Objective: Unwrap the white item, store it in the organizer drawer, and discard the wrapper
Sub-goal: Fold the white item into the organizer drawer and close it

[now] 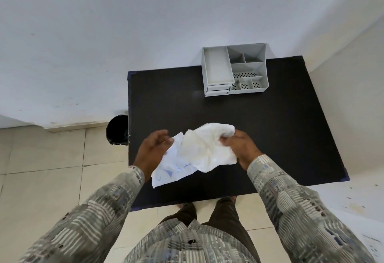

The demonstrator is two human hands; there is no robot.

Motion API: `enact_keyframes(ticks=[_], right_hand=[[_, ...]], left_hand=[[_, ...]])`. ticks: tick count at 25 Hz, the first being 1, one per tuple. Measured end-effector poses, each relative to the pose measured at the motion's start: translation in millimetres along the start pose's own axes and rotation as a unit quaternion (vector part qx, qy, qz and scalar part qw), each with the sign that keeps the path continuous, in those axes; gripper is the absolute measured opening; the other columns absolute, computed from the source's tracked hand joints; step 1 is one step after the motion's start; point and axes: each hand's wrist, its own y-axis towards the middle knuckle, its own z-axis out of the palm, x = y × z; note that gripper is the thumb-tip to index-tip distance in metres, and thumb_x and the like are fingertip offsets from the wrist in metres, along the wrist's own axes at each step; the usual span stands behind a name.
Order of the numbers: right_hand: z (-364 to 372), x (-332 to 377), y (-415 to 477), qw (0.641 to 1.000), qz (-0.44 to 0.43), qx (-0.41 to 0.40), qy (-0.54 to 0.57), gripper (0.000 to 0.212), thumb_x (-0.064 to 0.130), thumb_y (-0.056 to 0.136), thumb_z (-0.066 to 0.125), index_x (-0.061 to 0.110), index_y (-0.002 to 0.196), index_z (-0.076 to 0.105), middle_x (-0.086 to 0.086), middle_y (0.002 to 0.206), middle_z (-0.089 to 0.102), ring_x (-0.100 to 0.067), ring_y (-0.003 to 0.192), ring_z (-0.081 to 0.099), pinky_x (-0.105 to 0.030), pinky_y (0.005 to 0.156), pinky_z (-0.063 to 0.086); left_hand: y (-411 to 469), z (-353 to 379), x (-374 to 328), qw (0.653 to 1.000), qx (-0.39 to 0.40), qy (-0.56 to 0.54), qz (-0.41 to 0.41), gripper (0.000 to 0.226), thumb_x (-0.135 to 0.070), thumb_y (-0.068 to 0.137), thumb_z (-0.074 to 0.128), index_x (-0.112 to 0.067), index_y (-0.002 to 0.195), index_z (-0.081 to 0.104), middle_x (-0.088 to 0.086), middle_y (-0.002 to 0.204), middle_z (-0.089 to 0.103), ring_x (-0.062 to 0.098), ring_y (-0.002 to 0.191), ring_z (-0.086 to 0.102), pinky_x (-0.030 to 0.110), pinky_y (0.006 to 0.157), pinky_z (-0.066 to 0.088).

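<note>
Patterned sleeves reach in from the bottom edge toward the middle of the dark tabletop (280, 138), where both hands work at the same bundle. At 3 o'clock of that bundle the right hand (241, 148) has its grip pinched shut on the white item (205, 148), a soft, cloth-like piece lifted just above the surface. At 9 o'clock the left hand (154, 148) has its fingers curled loosely on the wrapper (172, 169), a crumpled white sheet with faint blue print that trails down toward 7 o'clock; how firmly it grips I cannot tell. Item and wrapper overlap along one edge, so the unwrapping step looks nearly finished but not quite. Next, the two need pulling fully apart. Then the item must travel to the grey organizer (234, 71) at 1 o'clock, whose small drawer (218, 88) appears closed and wants opening first, and the wrapper goes to the black bin (117, 129) on the floor at 9 o'clock.
</note>
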Motion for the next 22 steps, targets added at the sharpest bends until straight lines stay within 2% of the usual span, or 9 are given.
enact_keyframes(ticks=[2,5,7,9,11,14,18,20,22], right_hand=[[3,23,-7,0.998,-0.018,0.040,-0.038,0.023,0.001,0.092,0.065,0.011,0.108,0.079,-0.010,0.103,0.083,-0.033,0.104,0.078,-0.044,0.087,0.063],[11,52,-17,0.998,-0.046,0.047,-0.025,0.019,0.012,0.096,0.071,0.014,0.114,0.077,-0.008,0.108,0.083,-0.033,0.106,0.078,-0.045,0.088,0.063],[12,68,-26,0.994,-0.033,0.019,0.100,0.029,0.032,0.099,0.069,0.015,0.123,0.072,-0.007,0.116,0.080,-0.029,0.108,0.077,-0.051,0.097,0.060],[7,78,-37,0.977,-0.010,0.022,0.213,0.037,0.046,0.101,0.062,0.015,0.119,0.074,-0.005,0.112,0.081,-0.026,0.105,0.077,-0.054,0.099,0.058],[0,75,-47,0.974,-0.001,0.051,0.220,0.043,0.050,0.100,0.060,0.019,0.129,0.071,-0.007,0.123,0.080,-0.030,0.115,0.076,-0.059,0.102,0.057],[-11,63,-55,0.983,-0.003,0.086,0.160,0.038,0.025,0.100,0.067,0.018,0.137,0.063,-0.012,0.131,0.076,-0.038,0.121,0.072,-0.066,0.103,0.054],[-37,76,-59,0.993,-0.057,0.074,0.067,0.046,0.001,0.097,0.064,0.024,0.137,0.062,-0.010,0.137,0.071,-0.032,0.119,0.072,-0.059,0.094,0.062],[-55,88,-60,0.987,-0.078,0.114,0.086,0.048,-0.002,0.097,0.060,0.020,0.140,0.061,-0.014,0.141,0.068,-0.032,0.121,0.071,-0.059,0.102,0.058],[-76,103,-62,0.959,-0.084,0.197,0.184,0.055,-0.003,0.094,0.053,0.011,0.148,0.055,-0.021,0.146,0.063,-0.039,0.126,0.065,-0.062,0.110,0.048]], left_hand=[[-2,10,-27,0.969,0.162,-0.138,-0.121,0.033,-0.017,0.099,0.073,-0.015,0.132,0.069,0.011,0.123,0.077,0.026,0.104,0.078,0.040,0.081,0.065],[-5,29,-44,0.954,0.271,-0.086,-0.093,0.026,0.000,0.093,0.075,-0.011,0.117,0.075,0.006,0.101,0.083,0.026,0.095,0.080,0.036,0.072,0.065],[-7,41,-50,0.960,0.244,-0.113,-0.077,0.025,0.006,0.093,0.070,-0.010,0.112,0.074,0.003,0.092,0.083,0.026,0.091,0.079,0.037,0.070,0.065],[-8,51,-53,0.945,0.230,-0.212,-0.089,0.045,0.016,0.088,0.064,-0.008,0.126,0.070,0.012,0.112,0.082,0.036,0.106,0.077,0.051,0.083,0.066],[-10,58,-59,0.925,0.240,-0.281,-0.089,0.071,0.025,0.078,0.059,-0.010,0.140,0.062,0.019,0.129,0.075,0.041,0.115,0.074,0.052,0.084,0.065],[-16,68,-75,0.905,0.285,-0.310,-0.060,0.082,0.021,0.072,0.059,-0.013,0.147,0.056,0.023,0.133,0.069,0.042,0.118,0.070,0.052,0.086,0.063],[-30,81,-113,0.928,0.251,-0.271,-0.043,0.051,-0.010,0.089,0.075,-0.016,0.139,0.064,0.014,0.131,0.076,0.036,0.118,0.074,0.055,0.094,0.062],[-31,88,-130,0.945,0.195,-0.259,-0.036,0.045,-0.005,0.091,0.076,-0.011,0.135,0.067,0.017,0.130,0.077,0.036,0.112,0.078,0.051,0.085,0.065],[-33,97,-147,0.932,0.177,-0.314,-0.028,0.043,-0.001,0.091,0.071,-0.009,0.133,0.069,0.020,0.131,0.076,0.036,0.108,0.078,0.050,0.079,0.067]])
